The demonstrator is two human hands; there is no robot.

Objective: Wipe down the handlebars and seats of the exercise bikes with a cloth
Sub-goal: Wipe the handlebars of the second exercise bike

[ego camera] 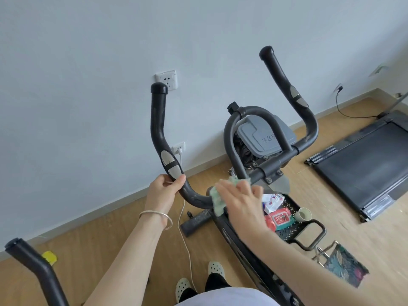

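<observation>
Item: exercise bike handlebar [157, 120], wiped at its lower bend with a green cloth [217, 198], centre of frame.
Detail: The bar is gripped by the left hand [164, 191] just below the silver sensor pad [170, 161], left of centre. The cloth is held against the bend by the right hand [240, 202], whose fingers are blurred but appear folded over it. The hands are kept apart. The cloth is judged soft, light and easily bunched, best taken in a full-palm wad. The bar is judged rigid with a padded, grippy cover, best steadied on its upright arm. No seat is seen.
</observation>
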